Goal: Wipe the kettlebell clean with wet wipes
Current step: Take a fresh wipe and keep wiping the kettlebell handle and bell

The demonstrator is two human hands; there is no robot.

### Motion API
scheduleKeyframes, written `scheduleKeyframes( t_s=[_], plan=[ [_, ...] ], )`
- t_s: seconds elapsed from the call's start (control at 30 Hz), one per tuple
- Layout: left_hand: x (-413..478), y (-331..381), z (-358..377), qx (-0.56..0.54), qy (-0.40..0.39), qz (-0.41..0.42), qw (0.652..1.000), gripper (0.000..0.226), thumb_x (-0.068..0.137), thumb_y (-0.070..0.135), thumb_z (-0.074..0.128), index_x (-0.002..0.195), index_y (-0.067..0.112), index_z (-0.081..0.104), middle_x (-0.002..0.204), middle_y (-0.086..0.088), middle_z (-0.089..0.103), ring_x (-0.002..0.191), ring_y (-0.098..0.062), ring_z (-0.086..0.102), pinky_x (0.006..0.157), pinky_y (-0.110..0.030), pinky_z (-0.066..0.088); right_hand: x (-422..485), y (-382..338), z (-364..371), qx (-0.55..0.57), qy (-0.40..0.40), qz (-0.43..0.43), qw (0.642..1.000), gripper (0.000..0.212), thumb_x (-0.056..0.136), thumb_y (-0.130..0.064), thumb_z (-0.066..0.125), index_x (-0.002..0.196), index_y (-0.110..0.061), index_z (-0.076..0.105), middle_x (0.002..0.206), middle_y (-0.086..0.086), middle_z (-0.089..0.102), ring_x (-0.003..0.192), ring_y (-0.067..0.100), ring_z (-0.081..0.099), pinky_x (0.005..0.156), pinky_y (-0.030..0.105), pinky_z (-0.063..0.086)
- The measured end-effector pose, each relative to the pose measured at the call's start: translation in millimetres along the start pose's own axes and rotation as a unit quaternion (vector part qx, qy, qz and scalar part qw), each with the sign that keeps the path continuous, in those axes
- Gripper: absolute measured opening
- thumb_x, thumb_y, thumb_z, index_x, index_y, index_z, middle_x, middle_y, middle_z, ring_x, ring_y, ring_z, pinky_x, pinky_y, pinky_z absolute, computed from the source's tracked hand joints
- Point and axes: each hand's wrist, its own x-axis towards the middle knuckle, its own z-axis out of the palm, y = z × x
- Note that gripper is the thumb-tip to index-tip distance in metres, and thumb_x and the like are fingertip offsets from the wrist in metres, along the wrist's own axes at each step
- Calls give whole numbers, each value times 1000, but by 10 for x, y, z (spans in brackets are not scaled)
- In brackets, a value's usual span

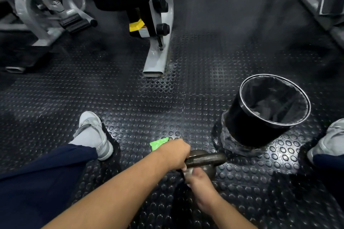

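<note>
Iron kettlebell (208,159) stands on the studded rubber floor (149,98), lower centre. The left hand (174,152) has its grip wrapped round the handle. The right hand (201,180) pinches a wet wipe (187,173) against the body. Best to steady the handle firmly and rub in overlapping strokes.

Black studded floor (149,98), green packet (158,143), seemingly dark-grey kettlebell (204,158).

Dull, worn metal kettlebell (206,161) on glossy studded rubber floor (149,98).
</note>
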Motion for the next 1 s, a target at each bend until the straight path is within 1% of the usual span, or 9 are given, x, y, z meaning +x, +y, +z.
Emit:
scheduleKeyframes(
  t_s=[0.07, 0.13, 0.2, 0.23, 0.37, 0.5, 0.7, 0.9, 1.0],
  plan=[
    [-6, 4, 3, -1, 0, 0, 1000, 28, 86, 33, 80, 100, 9, 77, 90, -9, 72, 88, -28, 68, 66, -34, 46, -27, 27, 18, -247, -6, -85, 965, 44, 85, 1, 57, 127, -12, 55, 116, 3, 70, 108, 13, 65, 96, 20, 49],
    [-10, -6, -4, -7, -3, -1, 1000, 28, 86, 32, 81, 100, 8, 76, 89, -9, 72, 87, -28, 67, 67, -34, 47, 1, 45, 7, -479, -29, -145, 865, 60, 79, -8, 50, 138, -13, 47, 137, 7, 53, 130, 20, 51, 114, 24, 36],
    [-8, -6, -11, -10, -6, 0, 1000, 27, 87, 31, 80, 100, 8, 76, 87, -8, 70, 86, -27, 66, 67, -34, 45, 15, 51, -5, -616, -14, -135, 776, 69, 80, -13, 49, 149, -11, 39, 145, 11, 45, 137, 26, 42, 118, 29, 32],
    [-9, 0, -12, -12, -8, 0, 1000, 27, 87, 31, 80, 100, 8, 76, 88, -8, 70, 87, -27, 66, 67, -33, 45, 10, 43, 13, -632, -7, -119, 765, 67, 83, -17, 51, 148, -10, 39, 145, 11, 46, 136, 26, 43, 117, 31, 34],
    [-22, 6, -17, -18, -8, -3, 1000, 27, 87, 31, 80, 99, 8, 76, 91, -8, 73, 88, -26, 68, 68, -34, 48, -35, -53, 64, -568, 36, -99, 816, 38, 85, -25, 56, 121, -13, 57, 124, 8, 60, 123, 27, 54, 106, 31, 39],
    [-35, 7, -20, -17, 6, 1, 1000, 27, 86, 32, 80, 97, 7, 75, 92, -11, 73, 90, -29, 67, 67, -34, 44, -83, -43, 64, -621, 92, -96, 772, 33, 85, -32, 51, 115, -21, 60, 121, 2, 51, 121, 27, 41, 108, 39, 35],
    [-30, -10, -10, -21, 5, 3, 1000, 26, 84, 32, 82, 94, 9, 75, 77, -4, 61, 76, -24, 57, 64, -34, 41, -78, -52, 35, -395, 62, -75, 914, 19, 75, -18, 56, 91, -14, 66, 94, 7, 63, 89, 23, 60, 79, 28, 48],
    [-26, -22, -4, -28, 6, 2, 1000, 25, 85, 32, 81, 97, 11, 76, 81, -6, 68, 77, -24, 58, 65, -32, 40, -83, -32, 33, -376, 30, -71, 924, 13, 78, -11, 59, 89, -18, 60, 87, 3, 65, 75, 11, 58, 66, 20, 46],
    [-38, -36, 14, -35, 3, -5, 999, 26, 86, 32, 80, 99, 10, 76, 81, -6, 64, 81, -26, 60, 67, -32, 40, -9, -107, 84, -339, -9, -69, 938, 20, 80, -7, 63, 93, -22, 64, 90, -4, 71, 83, 5, 66, 76, 15, 53]
  ],
)
